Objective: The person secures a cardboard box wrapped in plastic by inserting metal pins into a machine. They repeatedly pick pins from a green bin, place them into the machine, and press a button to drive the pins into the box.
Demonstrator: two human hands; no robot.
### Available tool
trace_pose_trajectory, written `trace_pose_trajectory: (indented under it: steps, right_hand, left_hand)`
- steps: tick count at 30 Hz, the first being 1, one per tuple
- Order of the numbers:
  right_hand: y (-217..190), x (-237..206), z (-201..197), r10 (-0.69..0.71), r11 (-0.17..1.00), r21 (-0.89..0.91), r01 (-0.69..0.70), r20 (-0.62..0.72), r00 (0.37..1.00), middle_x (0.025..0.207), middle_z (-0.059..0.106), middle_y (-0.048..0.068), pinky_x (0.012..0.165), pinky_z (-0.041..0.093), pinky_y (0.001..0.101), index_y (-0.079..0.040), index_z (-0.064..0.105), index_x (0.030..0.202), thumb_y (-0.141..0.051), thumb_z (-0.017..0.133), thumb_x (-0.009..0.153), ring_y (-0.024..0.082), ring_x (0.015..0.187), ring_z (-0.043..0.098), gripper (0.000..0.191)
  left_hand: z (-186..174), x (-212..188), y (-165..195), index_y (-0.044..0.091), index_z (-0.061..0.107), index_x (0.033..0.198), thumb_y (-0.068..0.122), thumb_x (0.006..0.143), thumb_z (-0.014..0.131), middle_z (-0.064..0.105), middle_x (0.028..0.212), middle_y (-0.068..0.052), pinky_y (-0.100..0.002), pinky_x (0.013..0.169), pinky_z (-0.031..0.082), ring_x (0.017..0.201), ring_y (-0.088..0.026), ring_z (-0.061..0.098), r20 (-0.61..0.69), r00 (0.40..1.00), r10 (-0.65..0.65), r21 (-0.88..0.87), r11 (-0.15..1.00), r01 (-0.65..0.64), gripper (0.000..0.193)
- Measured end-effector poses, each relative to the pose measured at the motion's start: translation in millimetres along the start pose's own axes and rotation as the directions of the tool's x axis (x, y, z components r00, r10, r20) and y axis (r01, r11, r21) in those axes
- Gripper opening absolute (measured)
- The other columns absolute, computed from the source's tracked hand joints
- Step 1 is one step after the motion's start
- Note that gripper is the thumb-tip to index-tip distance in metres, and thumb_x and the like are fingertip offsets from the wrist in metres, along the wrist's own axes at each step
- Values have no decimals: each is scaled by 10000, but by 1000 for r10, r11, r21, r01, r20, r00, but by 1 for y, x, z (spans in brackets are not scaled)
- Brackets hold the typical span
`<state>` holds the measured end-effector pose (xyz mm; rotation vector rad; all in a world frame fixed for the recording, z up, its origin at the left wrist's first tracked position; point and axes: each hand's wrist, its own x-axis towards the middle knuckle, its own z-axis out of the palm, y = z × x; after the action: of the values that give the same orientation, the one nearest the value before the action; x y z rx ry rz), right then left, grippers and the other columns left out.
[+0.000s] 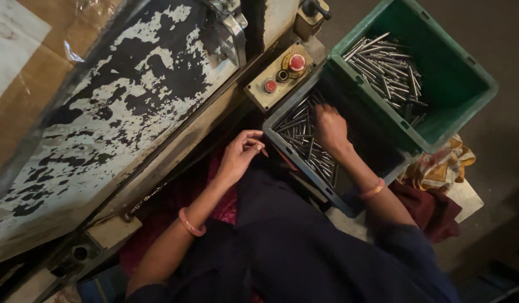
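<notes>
The right hand (330, 128) reaches into the grey crate (332, 193), fingers buried among loose metal rods (300, 136); whether they clasp any I cannot tell. The left hand (239, 154) pinches one thin rod by the crate's rim. Slick rods could roll, slip free, or jab fingertips.

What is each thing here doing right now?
Right hand: reaching into the dark crate, on the metal rods.
Left hand: fingertips pinched together; what they hold is too small to tell.
Dark crate: partly filled with metal rods.
Green crate: holds a pile of rods.
Red button: on the control box; pressed or not, cannot tell.
</notes>
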<state>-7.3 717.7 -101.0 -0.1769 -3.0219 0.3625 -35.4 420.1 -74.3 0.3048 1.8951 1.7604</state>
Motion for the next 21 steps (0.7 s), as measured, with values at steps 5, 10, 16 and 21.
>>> trace_pose_trajectory:
  steps: [5,10,16,21]
  right_hand:
    - [-24,-5,-42,-55,921,378,92,-108,993,1034,679,170,776,578,444,-35,668,1054,21,690,870,358,915,685,194]
    - [-69,0,-82,-237,726,618,302,-188,953,990,693,145,824,563,429,-32,683,1041,-5,748,844,335,936,693,209]
    - [-108,9,-90,-404,636,646,422,-187,895,1027,703,121,916,510,431,-60,713,1076,-24,775,777,334,1003,662,307]
    - [-85,42,-72,-293,833,407,374,-249,923,1195,634,195,984,459,510,-37,715,1175,-19,740,775,421,1136,560,400]
  left_hand:
    - [19,9,13,46,658,1268,66,948,667,692,1033,-49,-283,797,597,925,-105,657,31,999,20,-54,998,-18,320]
    - [33,14,31,28,628,1321,18,896,701,682,1155,-124,-355,872,552,1054,-191,662,-40,969,245,229,946,-230,431]
    - [30,13,22,8,642,1313,-1,915,576,734,1189,-156,-365,961,554,1135,-228,719,-132,917,377,185,918,-351,404]
    - [-4,-1,12,76,704,1153,259,1061,567,753,955,-47,-271,804,579,895,-112,724,-250,963,105,-43,992,-119,246]
